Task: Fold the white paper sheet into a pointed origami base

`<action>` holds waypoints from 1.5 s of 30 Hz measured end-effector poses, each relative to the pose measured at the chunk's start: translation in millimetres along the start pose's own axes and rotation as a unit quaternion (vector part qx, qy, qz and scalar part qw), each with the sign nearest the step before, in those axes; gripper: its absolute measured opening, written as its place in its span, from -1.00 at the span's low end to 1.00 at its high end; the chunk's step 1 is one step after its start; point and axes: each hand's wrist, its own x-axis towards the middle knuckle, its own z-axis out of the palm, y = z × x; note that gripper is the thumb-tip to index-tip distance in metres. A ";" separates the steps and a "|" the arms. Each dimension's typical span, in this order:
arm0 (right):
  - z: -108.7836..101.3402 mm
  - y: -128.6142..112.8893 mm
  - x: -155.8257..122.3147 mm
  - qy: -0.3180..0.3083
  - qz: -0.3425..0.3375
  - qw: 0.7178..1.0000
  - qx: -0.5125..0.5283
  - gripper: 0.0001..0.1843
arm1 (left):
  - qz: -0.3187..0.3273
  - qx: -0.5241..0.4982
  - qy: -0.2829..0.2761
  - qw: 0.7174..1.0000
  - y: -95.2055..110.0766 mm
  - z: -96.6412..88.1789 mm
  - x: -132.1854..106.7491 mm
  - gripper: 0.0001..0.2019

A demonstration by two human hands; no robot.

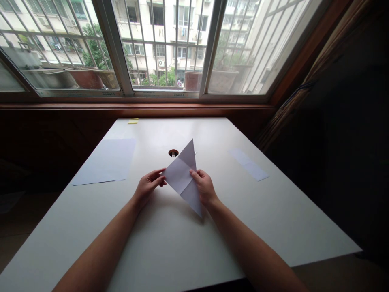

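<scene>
A white sheet folded into a triangle (183,174) is held tilted just above the white table (170,239), near its middle. My left hand (148,186) pinches the triangle's left corner with closed fingers. My right hand (204,187) grips its right edge, thumb on top and fingers behind the paper. A crease runs across the triangle between the two hands. Its top point stands up toward the window and its bottom point hangs near the tabletop.
A flat white sheet (106,160) lies at the table's left. A narrow paper strip (248,164) lies at the right. A round cable hole (173,153) sits behind the triangle, and a small yellow note (133,121) at the far edge. Barred windows (161,44) stand beyond.
</scene>
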 end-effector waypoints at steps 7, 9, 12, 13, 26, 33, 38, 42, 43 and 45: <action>-5.1 3.6 2.5 0.004 0.016 1.000 -0.008 -0.55 | -0.003 -0.009 0.009 1.000 2.4 0.5 -0.2 -0.54; -7.3 3.5 3.1 0.002 0.019 1.000 -0.006 -0.56 | -0.001 -0.014 0.014 1.000 2.2 0.4 -0.1 -0.53; -9.4 3.2 3.9 -0.001 0.016 1.000 -0.001 -0.56 | -0.002 -0.024 0.018 1.000 2.0 0.7 0.2 -0.51; -9.7 3.2 4.1 -0.002 0.015 1.000 -0.002 -0.56 | -0.003 -0.027 0.018 0.999 2.0 0.8 0.3 -0.50; -17.3 5.0 7.8 0.003 0.005 1.000 -0.019 -0.56 | -0.021 -0.067 0.016 0.997 2.6 0.8 0.7 -0.48; -19.5 5.9 9.4 -0.005 0.002 1.000 -0.017 -0.56 | -0.032 -0.092 0.013 0.995 3.9 1.4 0.0 -0.55; -19.0 4.7 8.9 -0.004 0.003 1.000 -0.022 -0.56 | -0.036 -0.085 -0.005 0.996 3.5 0.7 0.8 -0.61; -19.1 4.9 8.6 -0.007 0.001 1.000 -0.024 -0.56 | -0.036 -0.083 -0.006 0.996 3.5 1.1 1.0 -0.63; -19.2 5.1 8.7 -0.007 0.001 1.000 -0.023 -0.56 | -0.036 -0.084 -0.006 0.996 3.5 1.2 0.9 -0.63; -19.6 5.4 8.9 -0.008 0.000 1.000 -0.019 -0.57 | -0.037 -0.086 -0.005 0.996 3.4 1.4 0.6 -0.63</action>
